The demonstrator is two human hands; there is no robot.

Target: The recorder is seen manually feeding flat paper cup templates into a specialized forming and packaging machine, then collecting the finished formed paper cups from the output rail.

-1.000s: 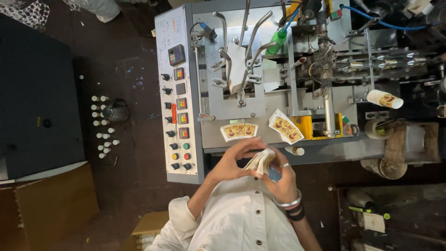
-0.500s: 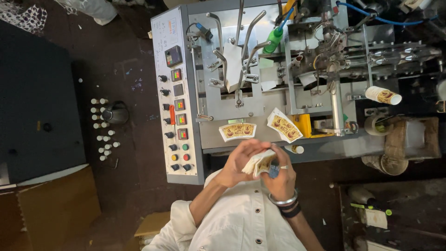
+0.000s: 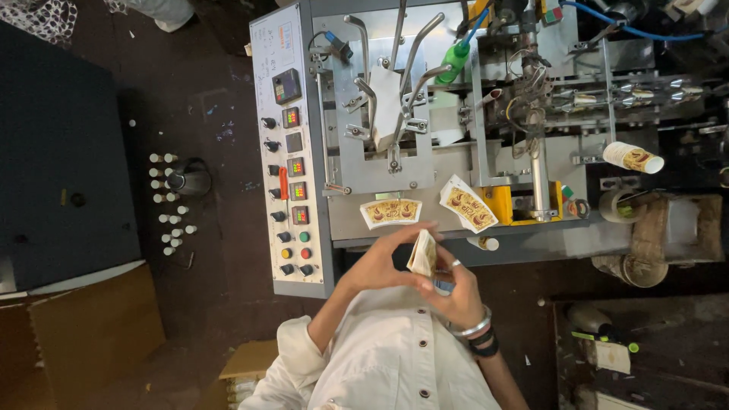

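Observation:
Both my hands hold one stack of fan-shaped paper cup blanks [image 3: 422, 253] close to my chest, in front of a grey cup-forming machine [image 3: 380, 163]. My left hand [image 3: 381, 262] grips the stack's left side with fingers arched over its top. My right hand [image 3: 456, 291], with a ring and wrist bangles, supports it from the right and below. Two more piles of printed blanks, one [image 3: 390, 212] straight ahead and one [image 3: 468, 203] to its right, lie on the machine's ledge just beyond my hands.
A control panel [image 3: 291, 152] with buttons, knobs and small displays runs down the machine's left side. A finished paper cup [image 3: 632, 158] sticks out at the right. Small white bottles [image 3: 168, 199] stand on the dark floor at left, beside a cardboard box [image 3: 83, 334].
My hands have turned the stack more upright and edge-on, with the left fingers now arching higher over it. The view has shifted slightly.

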